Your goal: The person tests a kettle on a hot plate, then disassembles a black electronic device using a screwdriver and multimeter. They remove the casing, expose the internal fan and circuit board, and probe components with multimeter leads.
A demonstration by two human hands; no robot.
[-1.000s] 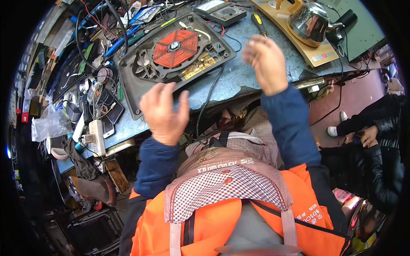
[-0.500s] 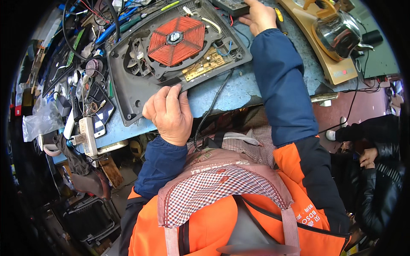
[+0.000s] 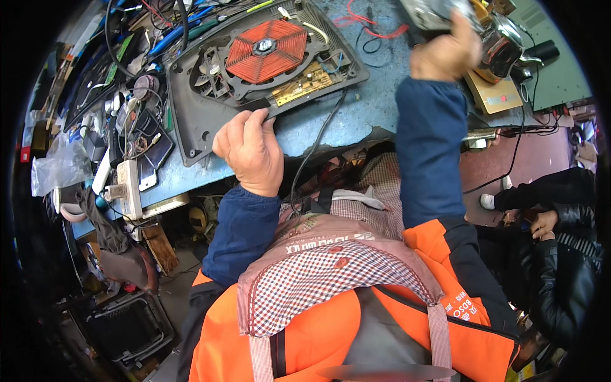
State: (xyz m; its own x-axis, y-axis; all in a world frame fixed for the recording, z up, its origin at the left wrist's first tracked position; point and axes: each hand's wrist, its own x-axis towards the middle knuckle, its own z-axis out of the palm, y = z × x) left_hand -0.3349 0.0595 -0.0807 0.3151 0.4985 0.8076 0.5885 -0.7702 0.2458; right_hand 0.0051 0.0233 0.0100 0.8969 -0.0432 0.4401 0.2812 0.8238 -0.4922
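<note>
Cluttered blue surface [image 3: 375, 102], tools and cables heaped along its left. The opened cooker base [image 3: 254, 70], copper coil up, lies across it, long axis tilting up to your right. Your left hand [image 3: 251, 153] sits at its near edge, fingers [image 3: 245, 121] curled onto the rim. Your right hand [image 3: 445, 54] is off to its right, raised, fingers closed on a grey device [image 3: 426, 13].

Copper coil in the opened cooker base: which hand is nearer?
Left. The left hand grips the near edge of the opened cooker base, just below the copper coil. The right hand is off to the coil's right, past the base, holding a grey object.
</note>
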